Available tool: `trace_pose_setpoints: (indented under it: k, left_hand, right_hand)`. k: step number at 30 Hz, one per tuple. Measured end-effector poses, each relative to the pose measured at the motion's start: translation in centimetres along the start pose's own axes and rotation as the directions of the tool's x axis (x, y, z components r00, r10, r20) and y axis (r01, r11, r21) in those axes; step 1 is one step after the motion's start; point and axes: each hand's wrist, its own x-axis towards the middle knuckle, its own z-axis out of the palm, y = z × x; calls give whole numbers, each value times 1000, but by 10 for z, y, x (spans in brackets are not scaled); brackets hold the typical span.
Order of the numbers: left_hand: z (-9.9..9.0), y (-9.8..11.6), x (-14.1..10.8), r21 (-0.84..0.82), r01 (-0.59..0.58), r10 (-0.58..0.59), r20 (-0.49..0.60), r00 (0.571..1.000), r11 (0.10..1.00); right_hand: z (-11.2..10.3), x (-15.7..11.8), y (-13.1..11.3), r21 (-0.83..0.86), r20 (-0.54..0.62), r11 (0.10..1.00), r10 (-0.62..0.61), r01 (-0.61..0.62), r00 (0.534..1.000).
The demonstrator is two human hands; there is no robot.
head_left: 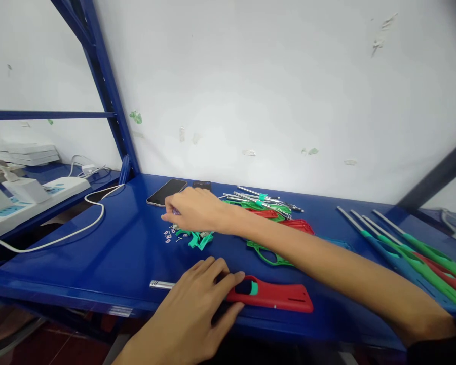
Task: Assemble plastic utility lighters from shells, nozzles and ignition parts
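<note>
My left hand (201,304) is closed around the neck of a red lighter (281,296) lying at the table's front edge; its metal tube (161,285) sticks out to the left. A teal trigger (254,288) shows in the lighter's opening. My right hand (192,208) reaches across to the left, over a small pile of teal plastic pieces (200,240). Its fingers are curled together, with something small and purplish partly showing between them that I cannot make out. Tiny clear parts (167,236) lie just below that hand.
A phone (167,192) lies behind my right hand. Metal tubes (251,196) and red and green shells (300,225) lie at the back middle. Several long lighters (414,253) are at the right. A white cable (99,218) and power strip (64,187) are at the left.
</note>
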Motion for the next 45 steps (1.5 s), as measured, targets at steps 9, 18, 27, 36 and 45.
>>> trace_pose_setpoints:
  k: [9, 18, 27, 36, 45]
  left_hand:
    - [5, -6, -2, 62, -76, 82, -106, 991, 995]
    - [5, -2, -1, 141, -75, 90, -97, 991, 987]
    - [-12, 14, 3, 433, -252, 278, 3, 961, 866]
    - [-6, 12, 2, 566, -300, 314, 75, 946, 768]
    - [15, 17, 19, 602, -229, 302, -22, 953, 765]
  right_hand:
    - [-60, -150, -3, 144, -184, 977, 185, -160, 965]
    - [41, -296, 6, 90, -156, 833, 553, -545, 819]
    - [60, -294, 4, 332, -119, 722, 671, -607, 732]
    - [60, -296, 4, 350, -162, 748, 641, -563, 751]
    - [59, -297, 5, 386, -167, 753, 625, -533, 763]
